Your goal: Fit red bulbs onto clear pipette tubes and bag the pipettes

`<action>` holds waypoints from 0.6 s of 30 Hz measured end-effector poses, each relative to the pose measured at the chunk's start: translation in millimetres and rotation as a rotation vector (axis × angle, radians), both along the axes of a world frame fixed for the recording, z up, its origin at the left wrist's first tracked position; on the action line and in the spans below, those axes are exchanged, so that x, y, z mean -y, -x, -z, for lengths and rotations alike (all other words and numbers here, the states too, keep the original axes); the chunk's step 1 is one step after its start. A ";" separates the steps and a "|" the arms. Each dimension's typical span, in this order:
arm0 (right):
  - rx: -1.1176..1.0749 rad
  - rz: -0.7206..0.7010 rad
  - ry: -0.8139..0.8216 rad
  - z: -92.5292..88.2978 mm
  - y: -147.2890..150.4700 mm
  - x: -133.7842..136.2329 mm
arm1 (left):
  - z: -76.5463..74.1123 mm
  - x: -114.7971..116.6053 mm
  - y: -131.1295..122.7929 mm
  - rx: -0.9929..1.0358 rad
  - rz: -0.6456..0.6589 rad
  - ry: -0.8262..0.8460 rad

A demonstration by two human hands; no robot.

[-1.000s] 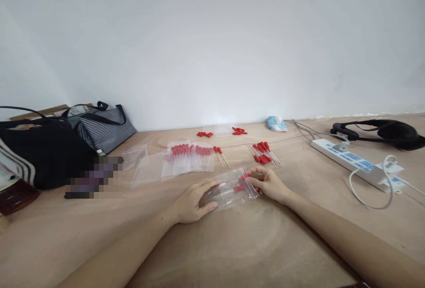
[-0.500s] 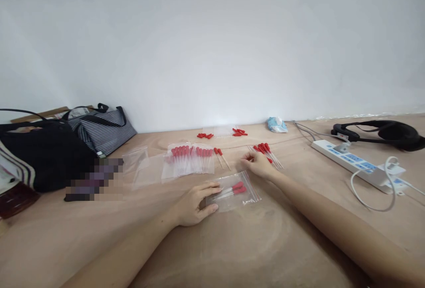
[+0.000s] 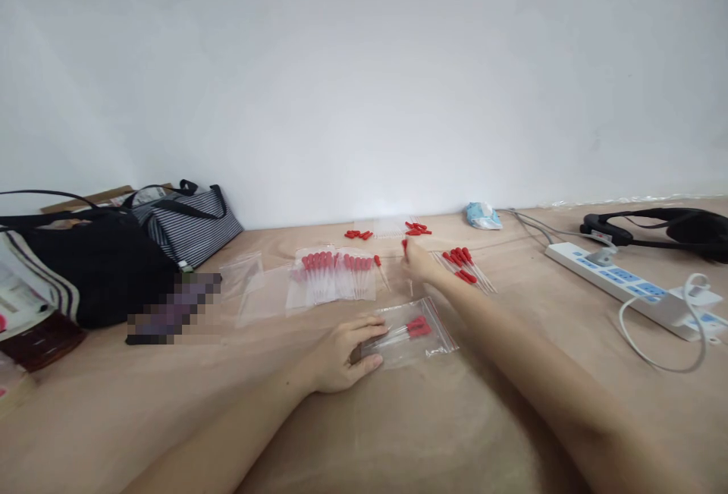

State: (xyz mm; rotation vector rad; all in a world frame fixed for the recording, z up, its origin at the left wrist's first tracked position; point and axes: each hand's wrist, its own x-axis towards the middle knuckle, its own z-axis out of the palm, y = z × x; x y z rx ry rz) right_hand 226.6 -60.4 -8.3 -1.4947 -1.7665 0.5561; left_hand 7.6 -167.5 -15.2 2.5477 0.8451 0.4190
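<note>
My left hand (image 3: 348, 353) lies on the closed end of a clear zip bag (image 3: 437, 344), its thumb and fingers spread apart along the two sides. Inside that bag are a few glass droppers with red bulbs (image 3: 419, 326), their bulbs toward the zip. My right hand (image 3: 419, 262) is raised beyond the bag, pinching a dropper whose red bulb (image 3: 405, 247) shows past the fingers and whose thin tip points down. A single loose dropper (image 3: 381, 270) lies left of that hand. To its right is a loose pile of droppers (image 3: 465, 266).
Filled bags of droppers (image 3: 330, 278) lie left of centre, beside flat clear bags (image 3: 262, 293). Red bulbs (image 3: 358, 234) and glass tubes (image 3: 390, 228) lie near the wall. A power strip (image 3: 626, 285) with cables and a black headset (image 3: 654, 228) are right; a striped bag (image 3: 196, 224) stands left.
My right hand has moved left and away from me and now holds a dropper. One of the two loose droppers is gone from its spot. The left hand stays on the bag.
</note>
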 end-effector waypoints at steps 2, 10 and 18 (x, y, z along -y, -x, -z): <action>-0.094 0.035 -0.114 -1.2 -27.5 15.9 | -0.4 -0.1 -0.5 -0.007 -0.006 -0.003; -0.715 0.250 -0.033 30.0 -64.6 89.4 | -1.6 -1.9 -1.5 -0.016 -0.010 -0.010; -0.970 0.081 0.070 38.7 -39.7 96.2 | -1.6 0.2 -0.7 -0.017 -0.055 -0.010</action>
